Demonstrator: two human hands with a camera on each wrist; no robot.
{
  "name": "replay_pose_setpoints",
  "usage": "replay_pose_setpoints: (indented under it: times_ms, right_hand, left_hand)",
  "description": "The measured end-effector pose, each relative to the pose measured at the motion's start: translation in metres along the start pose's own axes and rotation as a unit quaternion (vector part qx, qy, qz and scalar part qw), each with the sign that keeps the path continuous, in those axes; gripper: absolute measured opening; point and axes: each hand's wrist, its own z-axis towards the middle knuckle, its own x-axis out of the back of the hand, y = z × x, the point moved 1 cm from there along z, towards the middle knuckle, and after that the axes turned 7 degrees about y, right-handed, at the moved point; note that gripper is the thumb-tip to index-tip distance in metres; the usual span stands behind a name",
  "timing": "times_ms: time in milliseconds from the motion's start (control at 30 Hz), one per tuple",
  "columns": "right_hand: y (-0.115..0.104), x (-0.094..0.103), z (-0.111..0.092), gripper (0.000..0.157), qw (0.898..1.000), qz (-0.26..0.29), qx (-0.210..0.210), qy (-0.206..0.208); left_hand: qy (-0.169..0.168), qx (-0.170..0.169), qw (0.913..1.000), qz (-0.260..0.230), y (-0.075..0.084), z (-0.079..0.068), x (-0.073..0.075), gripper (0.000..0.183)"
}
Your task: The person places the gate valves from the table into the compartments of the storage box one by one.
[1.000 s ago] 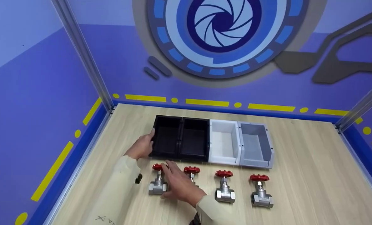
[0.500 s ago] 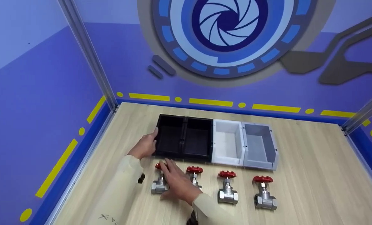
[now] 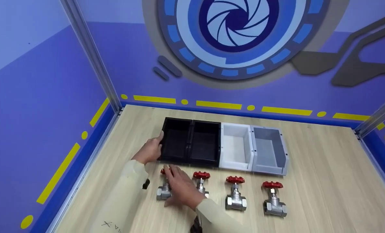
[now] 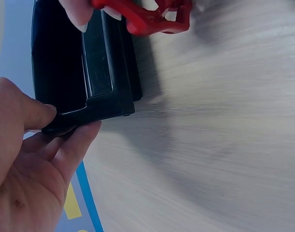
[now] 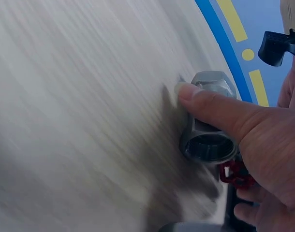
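Note:
My left hand (image 3: 148,150) holds the left side of the outer black bin (image 3: 174,142). In the left wrist view its thumb lies on the rim of this bin (image 4: 109,104) and its fingers are under the outside. My right hand (image 3: 184,189) is over the leftmost gate valve (image 3: 162,194), fingers fairly straight, partly hiding it and the second valve (image 3: 201,175). In the right wrist view the thumb crosses in front of a steel valve body (image 5: 213,84); whether it touches is unclear. Fingertips show near a red handwheel (image 4: 147,21) in the left wrist view.
Another black bin (image 3: 205,142), a white bin (image 3: 234,165) and a grey bin (image 3: 268,169) continue the row rightward. Two more red-wheeled valves, a third (image 3: 236,202) and a fourth (image 3: 275,207), lie in front. Blue printed walls (image 3: 121,64) border the wooden table (image 3: 325,181).
The head view has shifted slightly, moving the whole scene a little to the right in frame. Both hands keep nearly the same places by the bin and the leftmost valve.

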Motion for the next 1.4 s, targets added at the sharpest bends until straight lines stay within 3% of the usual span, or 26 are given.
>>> replay_pose_setpoints:
  times_ms: [233, 500, 833, 1033, 1400]
  right_hand:
    - [-0.0052, -0.0018, 0.0021, 0.121, 1.000, -0.025, -0.016, 0.011]
    - [-0.0053, -0.0044, 0.0039, 0.119, 0.998, -0.049, -0.004, 0.031]
    - [-0.0090, -0.0031, 0.0042, 0.125, 0.997, -0.079, -0.007, 0.021]
    - [-0.0089, -0.0059, 0.0043, 0.119, 0.994, -0.101, 0.005, 0.046]
    - [-0.0055, -0.0084, 0.0051, 0.116, 0.995, -0.077, 0.012, 0.063]
  left_hand:
    - [0.006, -0.011, 0.9999, 0.004, 0.0011, 0.0001, -0.0003, 0.059]
    - [0.000, 0.010, 0.9999, -0.001, 0.0023, 0.0008, 0.0003, 0.060]
    - [-0.013, 0.015, 0.9998, 0.005, 0.0001, 0.0003, 0.0001, 0.060]
    - [-0.010, 0.019, 0.9998, -0.003, -0.0018, 0.0013, -0.0019, 0.061]
    - [-0.009, 0.019, 0.9997, -0.014, -0.0011, 0.0008, -0.0018, 0.061]
